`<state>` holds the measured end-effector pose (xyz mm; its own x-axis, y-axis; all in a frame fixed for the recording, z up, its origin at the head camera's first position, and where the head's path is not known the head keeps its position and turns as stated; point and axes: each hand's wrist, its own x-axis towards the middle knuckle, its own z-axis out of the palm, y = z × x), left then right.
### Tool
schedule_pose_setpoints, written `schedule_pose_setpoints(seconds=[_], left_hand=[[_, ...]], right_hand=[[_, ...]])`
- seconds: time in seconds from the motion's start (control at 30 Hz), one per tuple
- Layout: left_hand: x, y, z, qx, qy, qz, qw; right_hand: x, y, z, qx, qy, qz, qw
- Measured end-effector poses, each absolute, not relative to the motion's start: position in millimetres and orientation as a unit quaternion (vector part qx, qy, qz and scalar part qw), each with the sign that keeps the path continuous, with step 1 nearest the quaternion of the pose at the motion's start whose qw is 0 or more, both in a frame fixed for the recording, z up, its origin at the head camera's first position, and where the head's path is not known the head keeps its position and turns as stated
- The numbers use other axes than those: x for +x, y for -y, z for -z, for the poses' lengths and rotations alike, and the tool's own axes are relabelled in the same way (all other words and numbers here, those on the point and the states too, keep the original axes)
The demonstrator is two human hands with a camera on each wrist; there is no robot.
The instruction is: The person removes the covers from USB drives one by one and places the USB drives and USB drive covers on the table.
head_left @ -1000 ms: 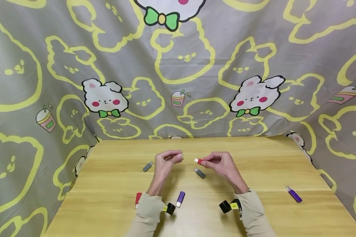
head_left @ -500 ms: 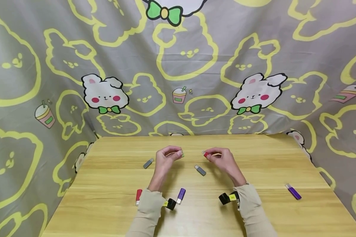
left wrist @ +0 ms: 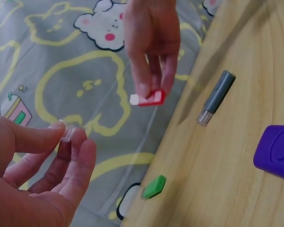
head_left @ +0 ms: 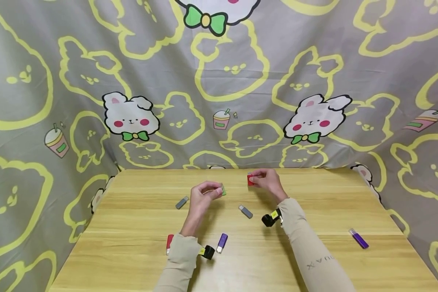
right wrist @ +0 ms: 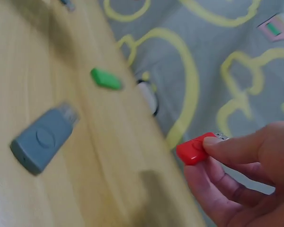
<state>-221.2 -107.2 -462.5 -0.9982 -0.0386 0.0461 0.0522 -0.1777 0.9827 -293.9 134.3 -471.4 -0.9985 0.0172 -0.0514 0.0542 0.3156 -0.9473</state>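
Note:
My left hand [head_left: 203, 198] pinches a small clear plastic cap [left wrist: 67, 134] between thumb and fingertips, above the table. Just beyond those fingertips a green USB flash drive [left wrist: 154, 187] lies on the tabletop, partly hidden in the head view. Toward the back of the table my right hand [head_left: 268, 183] grips a red USB flash drive [right wrist: 195, 150] by its body, its metal plug bare. Between the forearms lies a grey USB flash drive [head_left: 245, 211], and a purple one [head_left: 222, 243] is nearer me.
Another grey flash drive [head_left: 182, 202] lies left of my left hand. A second red drive [head_left: 169, 244] is partly covered by the left sleeve. At far right lies another purple drive [head_left: 359, 238]. A patterned curtain [head_left: 219, 138] stands behind the wooden table [head_left: 131, 227].
My right hand has moved toward the back of the table with the red flash drive, whose plug has turned from pointing left to pointing away. My left hand stays nearly in place.

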Motion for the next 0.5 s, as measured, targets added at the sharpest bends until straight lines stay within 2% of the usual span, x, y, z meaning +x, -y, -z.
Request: schedule_pose_setpoints(seconds=[0.23, 0.5], left_hand=[[-223, 107, 465, -0.005, 0.645, 0.764, 0.019], [-224, 108, 467, -0.003, 0.655, 0.756, 0.013]], right_hand=[[-312, -129, 486, 0.078, -0.846, 0.528, 0.006], [-319, -123, 484, 0.076, -0.898, 0.434, -0.006]])
